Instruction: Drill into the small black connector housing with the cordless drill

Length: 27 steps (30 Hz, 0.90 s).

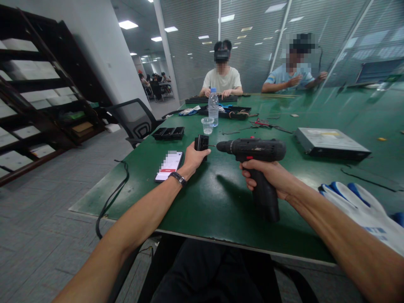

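My left hand (195,158) is closed round a small black block-shaped part (202,144), holding it above the green table. In my right hand (263,170) is a black cordless drill (257,148), its fingers wrapped round the grip. The drill points left, and its thin bit (212,145) reaches to the black part; whether it touches a screw there is too small to tell. A phone (169,166) with a lit screen lies on the table beside my left wrist.
Beyond my hands stand a clear cup (207,125), a water bottle (213,109) and a black compartment tray (168,133). A silver metal box (333,143) and white-blue gloves (362,210) lie at right. Two people sit across the table (202,206). A black cable (110,198) hangs over the left edge.
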Each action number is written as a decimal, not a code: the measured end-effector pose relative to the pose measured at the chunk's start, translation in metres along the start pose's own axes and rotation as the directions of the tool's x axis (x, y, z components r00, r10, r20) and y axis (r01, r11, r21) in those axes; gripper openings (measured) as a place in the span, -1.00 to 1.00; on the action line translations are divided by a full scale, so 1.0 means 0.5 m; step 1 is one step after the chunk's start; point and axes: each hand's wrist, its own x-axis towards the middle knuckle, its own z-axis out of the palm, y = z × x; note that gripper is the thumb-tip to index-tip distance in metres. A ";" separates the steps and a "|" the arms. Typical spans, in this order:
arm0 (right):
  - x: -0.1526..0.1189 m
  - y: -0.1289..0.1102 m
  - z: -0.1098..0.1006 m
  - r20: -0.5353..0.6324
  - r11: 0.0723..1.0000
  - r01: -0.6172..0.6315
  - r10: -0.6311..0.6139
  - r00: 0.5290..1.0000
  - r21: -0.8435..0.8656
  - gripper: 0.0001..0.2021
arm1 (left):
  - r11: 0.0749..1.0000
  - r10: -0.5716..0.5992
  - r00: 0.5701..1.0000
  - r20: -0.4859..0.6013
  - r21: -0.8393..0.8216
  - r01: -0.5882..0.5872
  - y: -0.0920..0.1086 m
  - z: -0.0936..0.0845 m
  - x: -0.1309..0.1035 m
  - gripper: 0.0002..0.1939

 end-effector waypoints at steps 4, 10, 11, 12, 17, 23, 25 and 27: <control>0.002 0.001 -0.001 0.004 1.000 -0.001 0.001 1.000 0.004 -0.78 | 1.000 0.016 1.000 0.002 0.019 -0.016 -0.003 0.000 0.001 -0.57; 0.002 0.002 -0.002 0.002 1.000 -0.002 0.002 1.000 -0.004 -0.77 | 1.000 0.017 1.000 0.005 0.024 -0.017 0.002 0.001 -0.002 -0.57; 0.003 0.002 -0.002 0.004 1.000 -0.001 0.001 1.000 -0.003 -0.77 | 1.000 0.014 1.000 0.004 0.023 -0.014 0.003 0.000 -0.002 -0.58; 0.003 0.002 -0.002 0.005 1.000 -0.001 0.001 1.000 -0.002 -0.78 | 1.000 0.011 1.000 0.003 0.020 -0.011 0.004 0.000 -0.002 -0.58; 0.004 0.002 -0.002 0.005 1.000 -0.001 0.001 1.000 -0.006 -0.79 | 1.000 0.009 1.000 0.000 0.010 -0.009 0.000 0.000 0.001 -0.57; 0.000 -0.001 0.000 0.004 1.000 0.004 -0.004 1.000 -0.002 -0.78 | 1.000 -0.001 1.000 0.001 -0.022 0.001 -0.002 0.000 0.001 -0.57; 0.000 -0.001 0.000 0.005 1.000 0.003 -0.003 1.000 -0.003 -0.77 | 1.000 -0.002 1.000 0.001 -0.019 0.002 -0.001 0.000 0.000 -0.57; 0.001 0.000 -0.001 0.006 1.000 -0.002 0.002 1.000 -0.005 -0.78 | 1.000 0.004 1.000 0.000 -0.009 -0.004 0.000 -0.001 0.000 -0.56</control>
